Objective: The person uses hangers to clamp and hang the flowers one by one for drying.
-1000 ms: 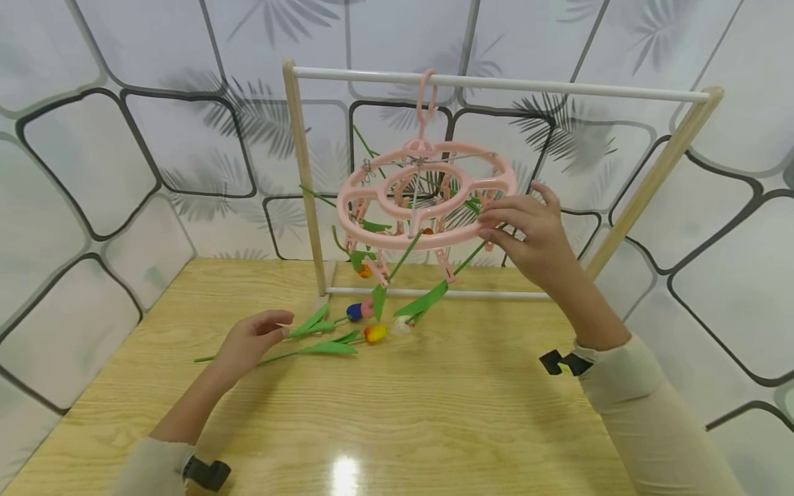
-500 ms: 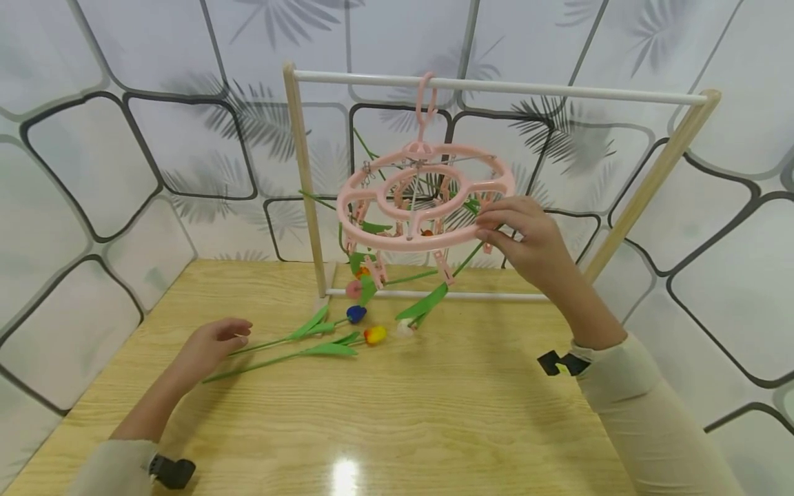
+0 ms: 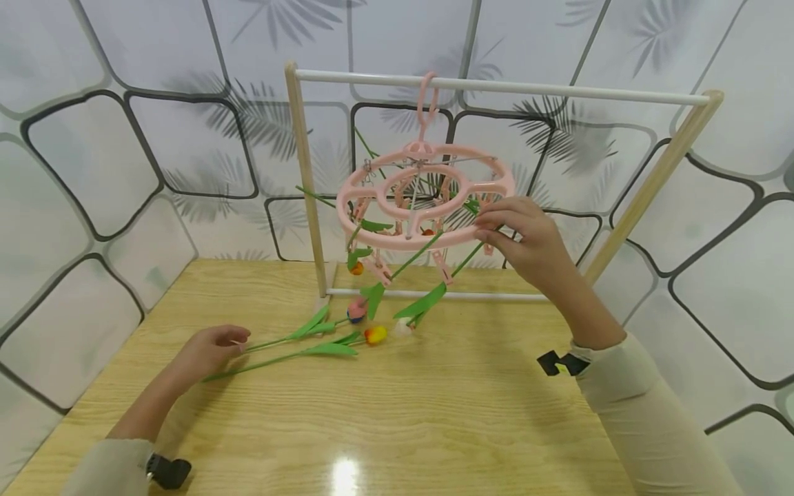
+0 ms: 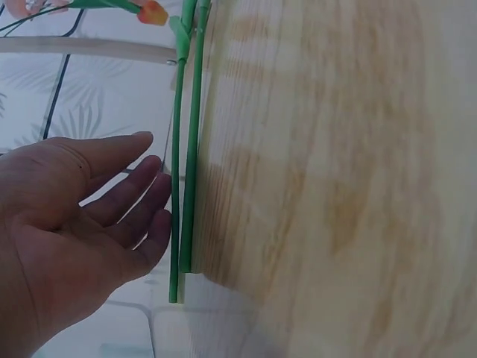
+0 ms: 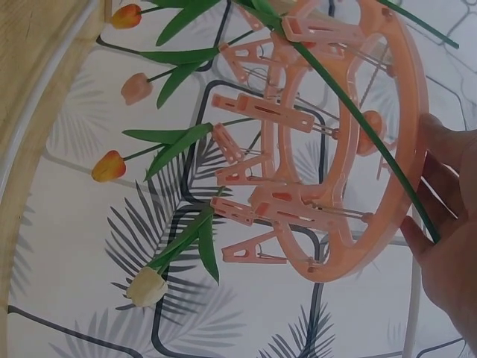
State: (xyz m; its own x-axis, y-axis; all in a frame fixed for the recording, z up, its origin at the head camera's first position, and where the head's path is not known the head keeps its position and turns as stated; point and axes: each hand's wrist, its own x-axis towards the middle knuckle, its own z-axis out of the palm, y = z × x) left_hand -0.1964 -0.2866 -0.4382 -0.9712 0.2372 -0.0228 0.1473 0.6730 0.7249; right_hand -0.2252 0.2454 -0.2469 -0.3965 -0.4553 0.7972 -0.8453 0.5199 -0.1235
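Observation:
My right hand (image 3: 521,238) grips the front right rim of a pink round clip hanger (image 3: 384,242). In the right wrist view a green stem (image 5: 373,134) runs across the hanger to the thumb. Clips hold several artificial tulips, among them a pink tulip (image 3: 358,304) and a white tulip (image 3: 403,326), heads downward. On the table lie a blue tulip (image 3: 354,318), partly behind the pink one, and a yellow-red tulip (image 3: 375,335). Beside their stem ends is my left hand (image 3: 207,355), fingers loosely bent and holding nothing; whether the fingertips touch a stem I cannot tell.
The hanger's hook (image 3: 425,103) hangs on the white top bar (image 3: 558,89) of a rack with wooden side posts (image 3: 657,179). A lower white bar (image 3: 496,296) runs behind the flowers. Patterned walls enclose the wooden table (image 3: 434,413).
My left hand has drawn back leftward along the stems toward their ends. The pink tulip has swung on its clip. A raised finger of my right hand has come down while the rim stays held.

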